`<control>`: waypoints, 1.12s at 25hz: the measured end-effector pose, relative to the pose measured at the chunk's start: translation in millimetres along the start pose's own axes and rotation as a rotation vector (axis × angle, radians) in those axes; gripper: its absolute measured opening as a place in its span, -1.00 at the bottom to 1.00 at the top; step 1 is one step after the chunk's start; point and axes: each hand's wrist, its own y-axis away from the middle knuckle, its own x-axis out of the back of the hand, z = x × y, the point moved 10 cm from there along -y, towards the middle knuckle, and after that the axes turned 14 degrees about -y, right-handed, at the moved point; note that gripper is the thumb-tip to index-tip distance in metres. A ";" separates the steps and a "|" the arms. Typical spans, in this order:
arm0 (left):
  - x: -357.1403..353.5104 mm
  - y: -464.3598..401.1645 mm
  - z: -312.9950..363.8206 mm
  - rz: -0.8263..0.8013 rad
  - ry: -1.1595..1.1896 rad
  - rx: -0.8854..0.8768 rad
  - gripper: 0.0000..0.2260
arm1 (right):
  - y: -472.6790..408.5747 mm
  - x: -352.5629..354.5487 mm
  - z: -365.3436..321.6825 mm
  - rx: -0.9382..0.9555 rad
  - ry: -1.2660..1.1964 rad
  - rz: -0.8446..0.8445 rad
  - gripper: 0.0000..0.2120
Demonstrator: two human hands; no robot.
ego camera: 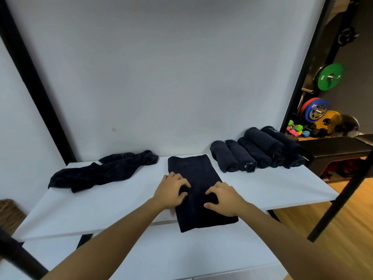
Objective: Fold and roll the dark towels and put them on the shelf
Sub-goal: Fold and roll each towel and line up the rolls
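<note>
Head view: we see left hand [171, 188] and right hand [224, 199], fingers curled, gripping the folded towel [193, 172] on the desk [113, 203].

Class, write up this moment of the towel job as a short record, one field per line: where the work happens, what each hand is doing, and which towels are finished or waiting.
Surface: white shelf
Towel in work: folded dark towel, lying flat at the middle, its near end hanging over the front edge
Left hand: fingers curled on the towel's left side
Right hand: fingers curled on its right side
Finished: rolled towels in a row at the right rear
Waiting: crumpled towels on the left
</note>
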 end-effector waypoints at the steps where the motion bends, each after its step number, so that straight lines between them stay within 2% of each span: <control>1: -0.1 9.0 9.6 -0.031 0.086 -0.015 -0.67 | 8.1 -2.4 1.9 0.024 0.002 0.003 -0.45; 3: -12.7 29.9 24.0 -0.156 0.133 -0.045 -0.46 | 22.6 -10.2 1.9 0.063 -0.015 0.007 -0.32; 6: -41.4 66.3 39.9 -0.380 -0.051 -0.111 0.07 | 39.1 -24.8 1.6 0.107 0.041 -0.041 -0.04; 7: -46.5 76.1 43.8 -0.400 -0.133 -0.126 0.16 | 45.4 -30.6 2.7 0.115 0.107 -0.063 0.03; 8: -48.3 82.1 46.1 -0.381 -0.201 -0.123 0.16 | 51.1 -35.5 2.9 0.128 0.181 -0.059 0.03; 10: -42.2 86.7 48.9 -0.285 -0.216 -0.064 -0.07 | 60.3 -38.2 1.3 0.160 0.262 0.028 -0.11; 11: -36.3 87.5 49.1 -0.231 -0.127 -0.010 -0.22 | 64.1 -36.1 0.2 0.172 0.244 0.088 -0.19; 14: -14.5 91.1 42.0 -0.084 0.260 0.184 -0.51 | 71.2 -19.9 2.6 0.168 0.008 0.236 -0.47; 17: 4.6 96.5 30.2 -0.048 0.428 0.331 -0.80 | 76.6 5.6 14.5 0.089 -0.320 0.351 -0.74; 18: 10.5 96.0 24.5 -0.047 0.455 0.367 -0.81 | 76.3 11.7 19.8 0.050 -0.455 0.367 -0.80; 20: 13.9 93.9 9.8 -0.048 0.567 0.457 -0.71 | 71.0 22.2 28.1 -0.002 -0.650 0.388 -0.89; 22: 9.9 90.0 -3.9 -0.045 0.681 0.553 -0.66 | 60.8 31.3 33.6 -0.044 -0.759 0.407 -0.82; 24: 2.9 84.1 -14.2 -0.057 0.687 0.622 -0.65 | 48.7 30.4 34.6 -0.098 -0.777 0.383 -0.73; 26: -4.2 78.8 -20.6 -0.080 0.596 0.661 -0.70 | 41.2 25.0 33.0 -0.147 -0.680 0.374 -0.58; 28: -11.9 77.5 -28.6 -0.062 0.545 0.729 -0.78 | 45.2 32.3 24.2 -0.109 -0.433 0.510 -0.48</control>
